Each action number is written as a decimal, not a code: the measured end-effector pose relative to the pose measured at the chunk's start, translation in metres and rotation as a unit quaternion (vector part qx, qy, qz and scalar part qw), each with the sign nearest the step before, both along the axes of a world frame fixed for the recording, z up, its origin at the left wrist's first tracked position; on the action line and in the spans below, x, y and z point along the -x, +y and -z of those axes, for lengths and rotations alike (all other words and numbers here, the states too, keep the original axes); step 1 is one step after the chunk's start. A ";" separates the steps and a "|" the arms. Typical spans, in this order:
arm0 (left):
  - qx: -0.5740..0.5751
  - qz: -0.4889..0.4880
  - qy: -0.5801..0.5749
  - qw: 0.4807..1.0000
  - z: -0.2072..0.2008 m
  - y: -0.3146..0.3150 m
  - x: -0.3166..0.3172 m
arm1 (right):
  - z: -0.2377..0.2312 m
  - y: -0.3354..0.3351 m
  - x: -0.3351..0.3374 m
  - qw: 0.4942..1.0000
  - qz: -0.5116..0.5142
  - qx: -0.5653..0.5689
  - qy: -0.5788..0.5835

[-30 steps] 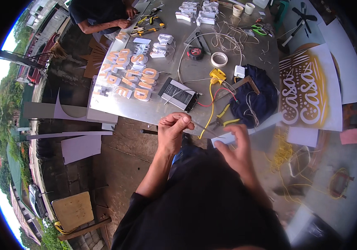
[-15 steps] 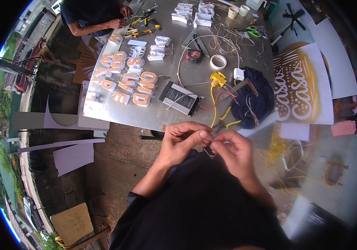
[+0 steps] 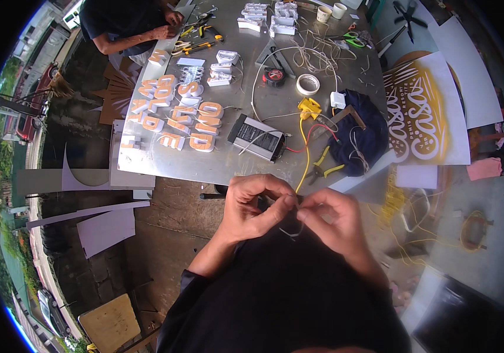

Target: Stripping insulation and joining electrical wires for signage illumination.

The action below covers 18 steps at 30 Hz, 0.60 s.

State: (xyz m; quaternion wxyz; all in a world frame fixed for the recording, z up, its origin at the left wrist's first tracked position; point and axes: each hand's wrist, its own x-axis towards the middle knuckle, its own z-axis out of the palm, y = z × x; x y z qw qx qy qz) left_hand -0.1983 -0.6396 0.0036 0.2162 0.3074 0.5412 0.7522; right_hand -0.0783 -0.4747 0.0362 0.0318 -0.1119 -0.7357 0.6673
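Both hands are close together in front of my body, just off the near edge of the metal table [image 3: 205,169]. My left hand [image 3: 258,206] pinches a thin wire between thumb and forefinger. Opposite it, my right hand [image 3: 329,215] pinches the same wire, fingertips almost touching. A greyish loop of the wire [image 3: 290,235] hangs below the fingers; the part between the fingertips is hidden. A yellow cable [image 3: 305,162] runs from the table toward my hands, and I cannot tell if it joins the wire. Yellow-handled pliers [image 3: 326,167] lie on the table beyond my right hand.
A power supply box [image 3: 256,138], a tape measure [image 3: 273,76], a tape roll [image 3: 307,85] and dark cloth [image 3: 360,135] lie on the table. Sign letters [image 3: 205,126] stand at left. Across the table's far left, another person's hands [image 3: 166,29] work near tools. A stencilled sign [image 3: 422,112] leans at right.
My view has shifted slightly. The wire loop below my fingers now hangs lower and shows more clearly. Both hands keep their pinch.
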 end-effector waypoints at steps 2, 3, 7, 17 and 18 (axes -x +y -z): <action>-0.003 0.007 -0.011 1.000 -0.001 -0.001 0.000 | 0.001 -0.007 0.007 0.996 0.041 -0.033 0.066; -0.005 0.013 -0.024 1.000 -0.002 -0.002 -0.001 | 0.002 -0.010 0.010 0.986 0.081 -0.065 0.131; 0.003 0.010 -0.022 1.000 -0.012 -0.005 -0.002 | -0.007 -0.003 0.020 0.955 0.032 -0.210 0.206; 0.062 -0.020 0.181 0.981 -0.028 -0.015 0.007 | -0.020 -0.012 0.025 0.940 0.022 -0.250 0.232; 0.058 -0.024 0.190 0.980 -0.028 -0.016 0.008 | -0.021 -0.013 0.025 0.934 0.024 -0.262 0.242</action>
